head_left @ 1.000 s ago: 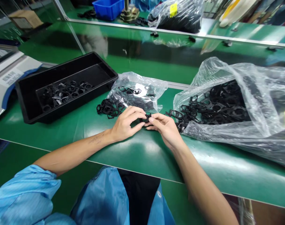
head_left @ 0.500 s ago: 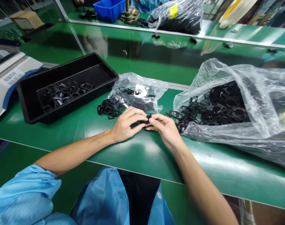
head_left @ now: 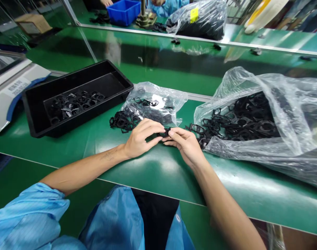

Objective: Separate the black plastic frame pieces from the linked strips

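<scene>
My left hand (head_left: 141,137) and my right hand (head_left: 185,144) meet over the green table (head_left: 158,170), fingers pinched together on one small black plastic part (head_left: 166,132) between them. Just behind the left hand lies a small clear bag (head_left: 155,102) with a loose heap of black ring-shaped parts (head_left: 123,121) spilling from it. To the right a large clear bag (head_left: 265,114) holds many more of the same black parts (head_left: 241,119), its mouth close to my right hand.
A black tray (head_left: 33,114) with several black parts stands at the left. A white machine (head_left: 7,93) sits at the far left edge. Beyond a metal rail, another bench carries a blue bin (head_left: 124,12), a dark bag (head_left: 200,19) and another person's hand.
Both hands stay pinched on the small black part with only slight finger movement. The view has shifted a little.
</scene>
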`<move>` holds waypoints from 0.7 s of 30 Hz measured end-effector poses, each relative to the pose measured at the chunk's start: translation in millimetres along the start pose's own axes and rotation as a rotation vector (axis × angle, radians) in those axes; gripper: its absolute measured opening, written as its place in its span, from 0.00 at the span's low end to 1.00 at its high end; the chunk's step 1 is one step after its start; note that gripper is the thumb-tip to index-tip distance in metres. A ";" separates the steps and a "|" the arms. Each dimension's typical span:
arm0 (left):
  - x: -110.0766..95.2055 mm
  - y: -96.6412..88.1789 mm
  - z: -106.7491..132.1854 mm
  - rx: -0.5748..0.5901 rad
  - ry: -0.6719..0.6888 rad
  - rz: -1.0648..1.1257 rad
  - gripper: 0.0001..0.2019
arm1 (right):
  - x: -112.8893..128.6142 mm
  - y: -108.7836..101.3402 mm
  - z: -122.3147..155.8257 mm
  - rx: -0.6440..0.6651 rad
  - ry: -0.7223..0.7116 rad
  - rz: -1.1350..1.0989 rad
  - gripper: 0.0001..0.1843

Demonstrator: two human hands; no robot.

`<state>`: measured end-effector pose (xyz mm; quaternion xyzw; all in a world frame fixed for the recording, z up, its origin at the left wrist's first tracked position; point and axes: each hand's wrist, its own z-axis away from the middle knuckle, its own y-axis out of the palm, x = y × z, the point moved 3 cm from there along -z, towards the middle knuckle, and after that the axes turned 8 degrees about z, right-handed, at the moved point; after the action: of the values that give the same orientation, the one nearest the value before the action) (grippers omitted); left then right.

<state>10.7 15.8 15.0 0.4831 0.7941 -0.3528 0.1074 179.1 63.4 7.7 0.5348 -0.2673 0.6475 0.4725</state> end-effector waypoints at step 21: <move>1.1 0.2 -0.3 0.005 0.015 0.035 0.07 | -0.5 -0.8 0.3 -0.013 0.003 0.009 0.18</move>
<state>10.5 16.8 14.5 0.4997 0.7854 -0.3494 0.1065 180.0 63.3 7.2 0.5295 -0.2733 0.6487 0.4733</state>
